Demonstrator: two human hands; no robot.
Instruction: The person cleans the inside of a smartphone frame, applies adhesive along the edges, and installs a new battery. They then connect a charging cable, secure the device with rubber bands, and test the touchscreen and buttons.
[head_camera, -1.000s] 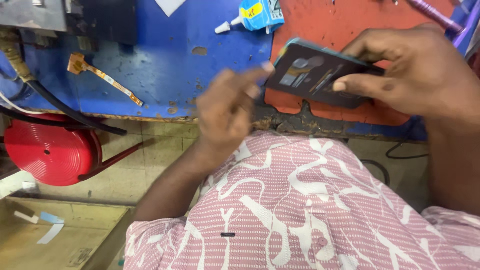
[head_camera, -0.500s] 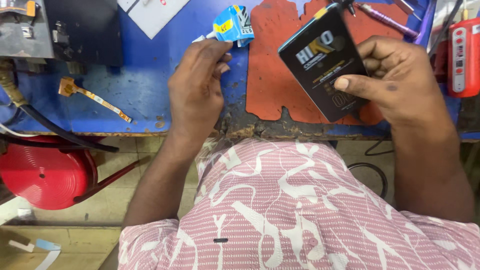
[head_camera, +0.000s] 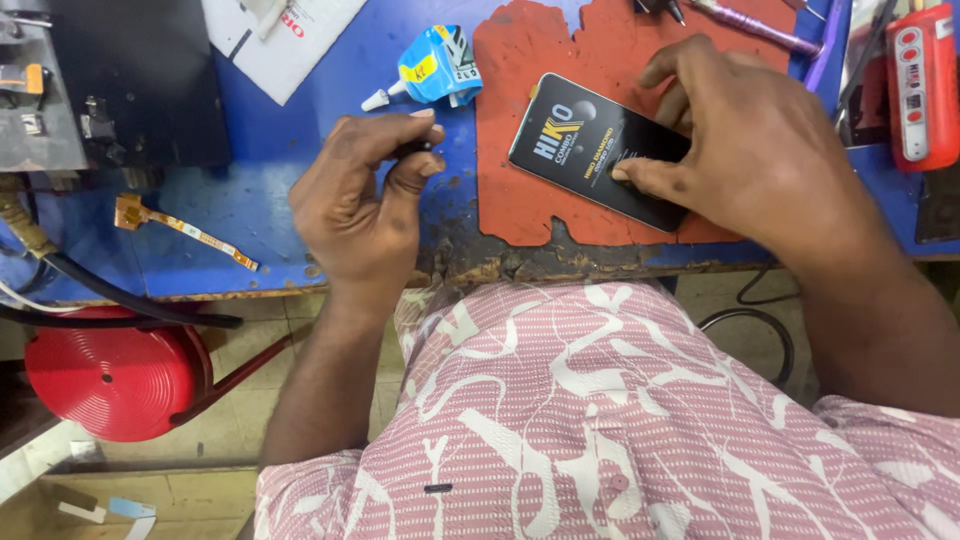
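Note:
A flat black packet with printed lettering (head_camera: 585, 140) lies on a worn red mat (head_camera: 520, 120) on the blue workbench (head_camera: 270, 230). My right hand (head_camera: 745, 150) rests on the packet's right end, thumb and fingers gripping it. My left hand (head_camera: 365, 200) hovers over the bench's front edge with thumb and forefinger pinched on a small dark object (head_camera: 412, 150), too small to identify. A blue glue tube with a white nozzle (head_camera: 430, 70) lies just beyond my left hand.
A gold flex cable (head_camera: 180, 228) lies at the bench's left. A dark block (head_camera: 130, 80), white paper (head_camera: 285, 35), purple tools (head_camera: 750, 25) and a red device (head_camera: 925, 85) line the back. A red round stool (head_camera: 110, 375) stands below left.
My right hand has lowered the black packet from an upright tilt to flat on the red mat. My left hand drew back from the glue tube toward the bench edge.

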